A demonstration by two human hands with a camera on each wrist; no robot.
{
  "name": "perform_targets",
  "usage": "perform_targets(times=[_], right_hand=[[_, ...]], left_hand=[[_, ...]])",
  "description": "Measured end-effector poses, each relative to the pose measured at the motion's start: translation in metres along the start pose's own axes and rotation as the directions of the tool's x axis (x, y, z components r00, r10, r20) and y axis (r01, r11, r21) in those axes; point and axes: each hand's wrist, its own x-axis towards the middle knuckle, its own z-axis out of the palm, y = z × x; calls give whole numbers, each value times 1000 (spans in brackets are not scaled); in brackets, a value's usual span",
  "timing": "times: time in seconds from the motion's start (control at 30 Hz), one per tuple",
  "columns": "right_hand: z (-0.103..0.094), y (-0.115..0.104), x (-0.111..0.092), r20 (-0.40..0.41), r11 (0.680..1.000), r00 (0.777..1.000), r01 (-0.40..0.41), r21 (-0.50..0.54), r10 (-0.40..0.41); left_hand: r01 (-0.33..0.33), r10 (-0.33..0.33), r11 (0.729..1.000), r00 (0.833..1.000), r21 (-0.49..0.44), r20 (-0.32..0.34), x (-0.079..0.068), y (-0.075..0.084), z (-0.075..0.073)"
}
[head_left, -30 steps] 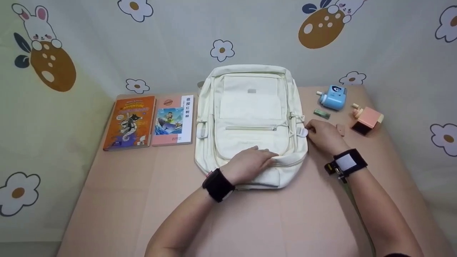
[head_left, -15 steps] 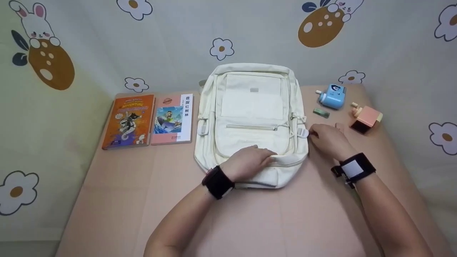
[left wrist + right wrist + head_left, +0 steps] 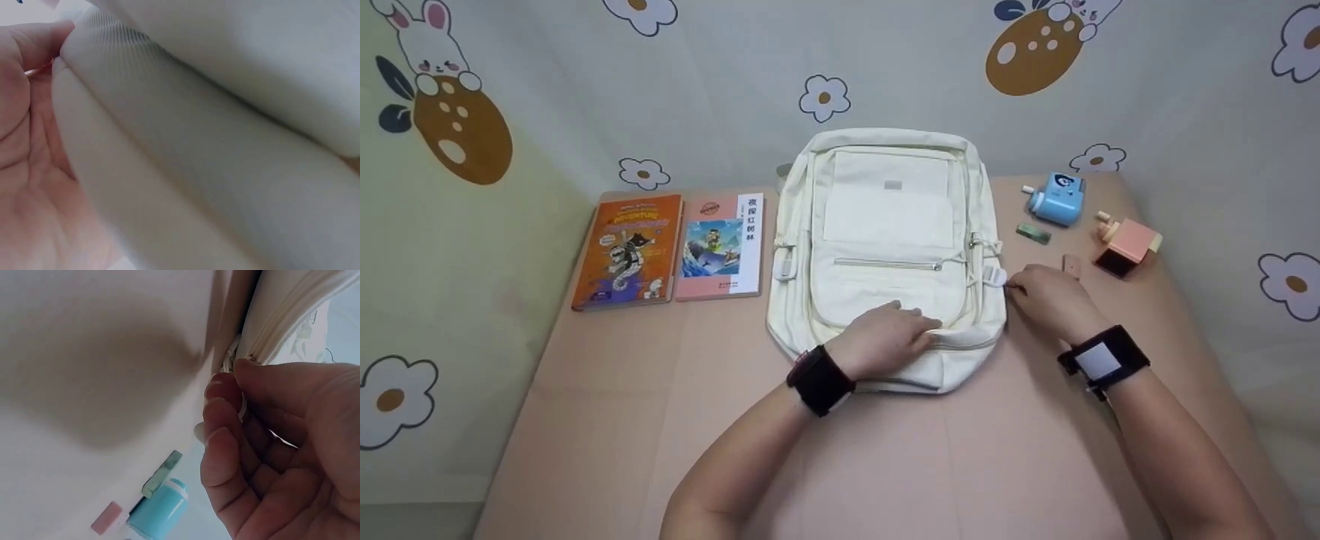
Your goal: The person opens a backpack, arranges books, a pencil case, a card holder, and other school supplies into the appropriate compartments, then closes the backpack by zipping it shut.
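Observation:
A cream backpack point(image 3: 892, 217) lies front side up on the table in the head view. My left hand point(image 3: 885, 341) is on its lower front, fingers over the fabric. In the left wrist view the thumb of the left hand point(image 3: 39, 140) meets a fold of the backpack point(image 3: 185, 146), pinching it against fingers hidden behind. At the bag's right side, beside a white buckle point(image 3: 994, 277), is my right hand point(image 3: 1054, 300). Up close in the right wrist view, the thumb and fingers of the right hand point(image 3: 270, 444) pinch a pale corded zipper pull point(image 3: 229, 357), mostly covered.
Left of the bag lie an orange book point(image 3: 628, 251) and a pink-and-white book point(image 3: 720, 246). On the right stand a blue pencil sharpener point(image 3: 1056, 201) and a pink one point(image 3: 1129, 246). Near them lie a green eraser point(image 3: 1033, 234) and a pink eraser point(image 3: 1072, 266).
My right hand has shifted slightly toward me along the bag's right side, and its wrist has swung outward. The left hand stays in place. The head view has tilted a little.

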Motion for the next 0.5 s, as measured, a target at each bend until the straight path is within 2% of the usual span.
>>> perform_targets(times=[0.17, 0.33, 0.5], right_hand=[[5, 3, -1, -37, 998, 998, 43, -43, -45], [6, 4, -2, -26, 996, 999, 26, -90, -28], [2, 2, -8, -22, 994, 999, 33, -107, -35]], left_hand=[[25, -25, 999, 1000, 44, 12, 1, 5, 2], [36, -38, 993, 999, 116, 18, 4, 7, 5], [36, -38, 989, 999, 142, 13, 4, 7, 7]])
